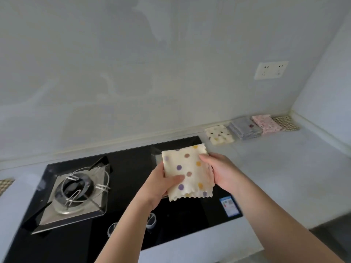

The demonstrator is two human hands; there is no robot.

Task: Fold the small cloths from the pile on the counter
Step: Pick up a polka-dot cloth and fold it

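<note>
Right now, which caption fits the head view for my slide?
The left hand and right hand hold a dotted cloth over the stove; folded cloths lie by the wall.

Soft matt dotted cloth (pixel 187 172) above a glossy black glass hob (pixel 133 158) with a shiny metal burner (pixel 76 188)

The cloth (pixel 187 171) hides most of the right burner (pixel 156 159) and the fingers of the left grip (pixel 161 185) and right grip (pixel 223 172) behind it. The sticker (pixel 229 205) is too blurred to read. The left edge cuts off the mat (pixel 5 185).
</note>
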